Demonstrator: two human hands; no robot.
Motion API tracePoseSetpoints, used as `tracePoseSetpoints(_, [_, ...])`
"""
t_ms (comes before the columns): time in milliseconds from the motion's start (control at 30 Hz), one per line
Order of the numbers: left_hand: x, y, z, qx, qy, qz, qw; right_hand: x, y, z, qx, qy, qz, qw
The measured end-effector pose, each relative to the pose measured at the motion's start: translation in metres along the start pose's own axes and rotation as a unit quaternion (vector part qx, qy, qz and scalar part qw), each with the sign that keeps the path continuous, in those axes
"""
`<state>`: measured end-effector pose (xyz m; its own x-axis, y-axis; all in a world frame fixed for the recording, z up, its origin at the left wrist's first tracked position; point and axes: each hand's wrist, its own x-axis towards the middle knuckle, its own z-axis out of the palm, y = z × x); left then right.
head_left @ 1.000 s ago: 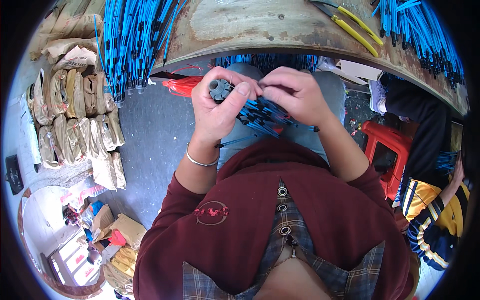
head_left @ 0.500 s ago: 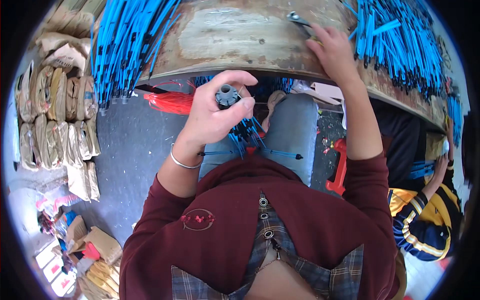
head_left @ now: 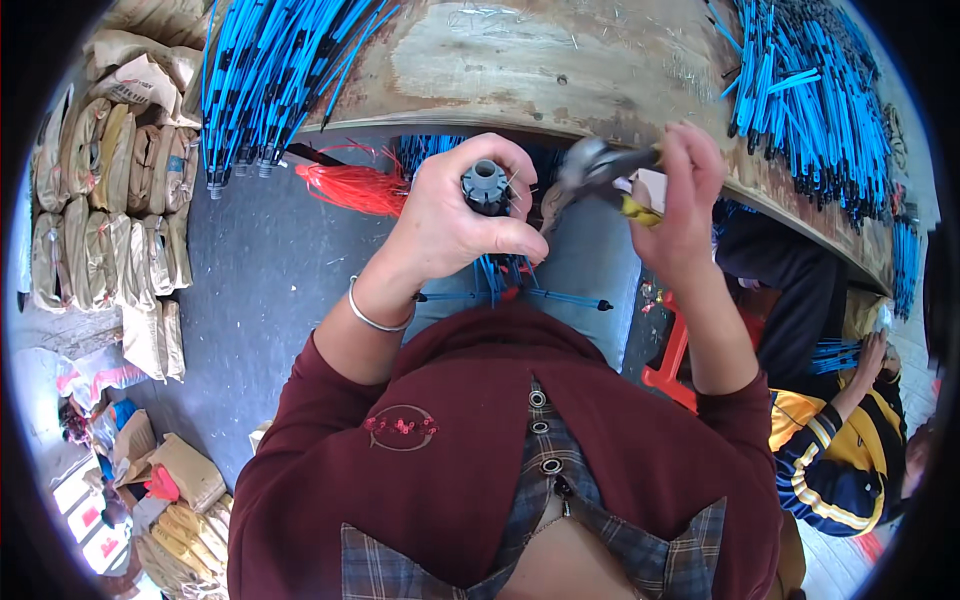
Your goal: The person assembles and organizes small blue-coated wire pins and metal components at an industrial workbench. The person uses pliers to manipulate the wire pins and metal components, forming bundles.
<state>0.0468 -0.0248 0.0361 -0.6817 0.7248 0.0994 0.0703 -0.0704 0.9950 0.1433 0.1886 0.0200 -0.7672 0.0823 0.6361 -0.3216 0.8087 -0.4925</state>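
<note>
My left hand (head_left: 455, 215) is wrapped round a dark notched hub (head_left: 485, 188) with a hollow centre, held upright above my lap. Thin wire ends show beside it, near my fingers. Below the hub, slim blue ribs (head_left: 560, 297) with black tips spread out over my lap, two of them sticking out sideways. My right hand (head_left: 682, 200) grips pliers (head_left: 610, 172) with yellow on the handles. Their metal head is smeared by motion and points left toward my left hand, apart from the hub.
Blue rib bundles lie on the worn wooden table (head_left: 480, 60), one pile (head_left: 275, 80) at left and another (head_left: 810, 110) at right. Red strands (head_left: 355, 190) hang under its edge. Brown packages (head_left: 110, 240) are stacked at far left. Another person (head_left: 840, 440) sits at right, near a red stool (head_left: 675, 350).
My right hand has lifted the pliers off the tabletop and brought them left and nearer, close to the left hand. The left hand with the hub has shifted slightly right in view.
</note>
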Motion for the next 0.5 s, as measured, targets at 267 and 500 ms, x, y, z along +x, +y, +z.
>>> tracePoseSetpoints(267, [-0.003, 0.007, 0.008, 0.019, 0.008, -0.015, 1.000, 0.020, 0.000, -0.019, -0.267, 0.018, -0.269, 0.925])
tracePoseSetpoints(500, [0.002, 0.010, 0.018, -0.024, 0.022, -0.047, 0.998, 0.003, -0.015, -0.022, -0.271, -0.034, -0.192, 0.943])
